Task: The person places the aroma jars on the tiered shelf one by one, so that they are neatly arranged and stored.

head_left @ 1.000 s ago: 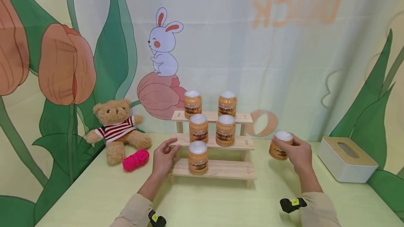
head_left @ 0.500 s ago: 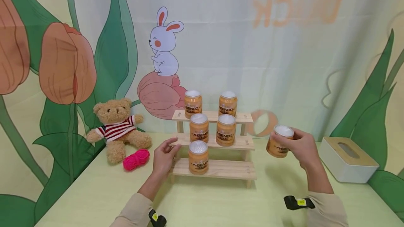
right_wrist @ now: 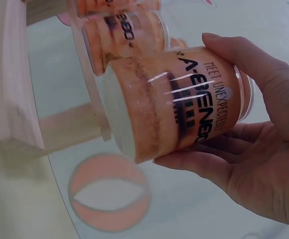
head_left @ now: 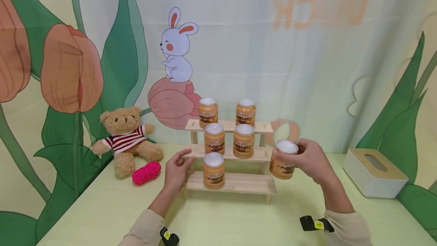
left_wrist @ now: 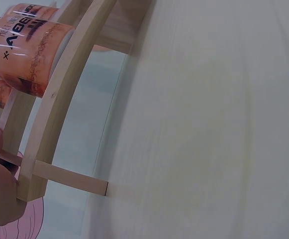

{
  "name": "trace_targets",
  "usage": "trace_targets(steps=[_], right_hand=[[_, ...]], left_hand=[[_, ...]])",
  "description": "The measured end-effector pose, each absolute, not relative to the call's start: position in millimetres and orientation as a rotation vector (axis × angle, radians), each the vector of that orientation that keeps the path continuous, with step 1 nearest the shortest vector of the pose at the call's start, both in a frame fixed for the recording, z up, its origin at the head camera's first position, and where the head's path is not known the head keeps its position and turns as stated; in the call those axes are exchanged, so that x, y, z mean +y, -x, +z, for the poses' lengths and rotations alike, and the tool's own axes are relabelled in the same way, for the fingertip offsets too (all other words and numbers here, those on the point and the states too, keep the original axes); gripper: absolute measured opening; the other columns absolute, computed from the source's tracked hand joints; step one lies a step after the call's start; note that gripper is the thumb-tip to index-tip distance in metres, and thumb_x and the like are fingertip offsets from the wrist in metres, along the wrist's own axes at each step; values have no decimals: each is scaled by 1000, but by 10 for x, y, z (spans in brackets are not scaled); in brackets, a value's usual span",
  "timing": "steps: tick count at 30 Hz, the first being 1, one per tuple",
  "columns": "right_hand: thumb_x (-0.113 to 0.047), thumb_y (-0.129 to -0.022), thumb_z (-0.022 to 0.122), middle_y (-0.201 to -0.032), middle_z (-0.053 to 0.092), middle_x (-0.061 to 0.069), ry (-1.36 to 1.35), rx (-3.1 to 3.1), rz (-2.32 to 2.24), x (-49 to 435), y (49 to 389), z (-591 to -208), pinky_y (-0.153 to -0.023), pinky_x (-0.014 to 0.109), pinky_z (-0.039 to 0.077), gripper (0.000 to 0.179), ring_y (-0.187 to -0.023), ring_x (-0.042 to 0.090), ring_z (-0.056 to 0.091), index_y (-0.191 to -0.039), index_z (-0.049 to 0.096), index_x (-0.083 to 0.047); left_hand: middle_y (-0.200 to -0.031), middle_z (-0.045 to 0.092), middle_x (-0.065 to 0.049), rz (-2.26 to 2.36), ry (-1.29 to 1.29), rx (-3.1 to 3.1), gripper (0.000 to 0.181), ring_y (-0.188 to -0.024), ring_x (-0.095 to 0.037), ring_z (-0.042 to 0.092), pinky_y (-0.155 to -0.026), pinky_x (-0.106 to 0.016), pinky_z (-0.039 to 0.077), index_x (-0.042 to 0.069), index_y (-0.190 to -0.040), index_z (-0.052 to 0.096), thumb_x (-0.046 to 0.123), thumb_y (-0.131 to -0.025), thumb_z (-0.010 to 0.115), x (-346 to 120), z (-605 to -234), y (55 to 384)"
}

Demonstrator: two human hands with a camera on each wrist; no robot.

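My right hand (head_left: 312,160) grips an orange can (head_left: 282,162) with a pale top and dark lettering. It is held in the air by the right end of the three-tier wooden stand (head_left: 249,182). In the right wrist view, thumb and fingers wrap the can (right_wrist: 179,104), its white base toward the stand. My left hand (head_left: 176,172) holds the left end of the stand's middle tier. Matching cans stand on the tiers: two on top, two in the middle, including the right one (head_left: 244,141), and one can (head_left: 214,172) on the bottom tier's left.
Left of the stand sits a teddy bear (head_left: 126,137) in a striped shirt, with a pink yarn skein (head_left: 146,173) in front. A white tissue box (head_left: 375,177) with a wooden lid stands at the right. A printed curtain (head_left: 307,67) hangs behind the table.
My right hand first lifted the can slightly, then carried it left to the right end of the stand. My left hand stays at the stand's left end.
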State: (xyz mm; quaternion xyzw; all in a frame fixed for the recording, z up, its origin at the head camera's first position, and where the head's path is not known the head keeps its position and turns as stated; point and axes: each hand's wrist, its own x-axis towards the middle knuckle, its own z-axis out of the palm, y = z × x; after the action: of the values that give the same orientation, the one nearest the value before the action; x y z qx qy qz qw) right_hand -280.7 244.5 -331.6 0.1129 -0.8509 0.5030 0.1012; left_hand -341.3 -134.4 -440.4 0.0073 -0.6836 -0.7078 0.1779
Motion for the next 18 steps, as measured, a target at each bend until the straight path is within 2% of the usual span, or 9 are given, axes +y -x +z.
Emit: trace_targets(steps=[8, 18], right_hand=[[-30, -74, 90, -87, 68, 10, -430, -2570, 1474, 2154, 2830, -3384, -64, 37, 53, 46, -75, 23, 61, -95, 64, 1], [-31, -69, 94, -92, 71, 6, -470, -2596, 1431, 1820, 2852, -3570, -68, 36, 54, 52, -79, 20, 67, -105, 70, -2]], left_hand=[[-91, 69, -6, -2007, -10, -1929, 32, -71, -9, 51, -55, -18, 37, 5, -123, 68, 12, -92, 73, -1330, -4399, 3413], [-90, 69, -6, -1988, -19, -1943, 34, -69, -9, 50, -53, -18, 36, 6, -124, 68, 14, -92, 74, -1345, -4390, 3393]])
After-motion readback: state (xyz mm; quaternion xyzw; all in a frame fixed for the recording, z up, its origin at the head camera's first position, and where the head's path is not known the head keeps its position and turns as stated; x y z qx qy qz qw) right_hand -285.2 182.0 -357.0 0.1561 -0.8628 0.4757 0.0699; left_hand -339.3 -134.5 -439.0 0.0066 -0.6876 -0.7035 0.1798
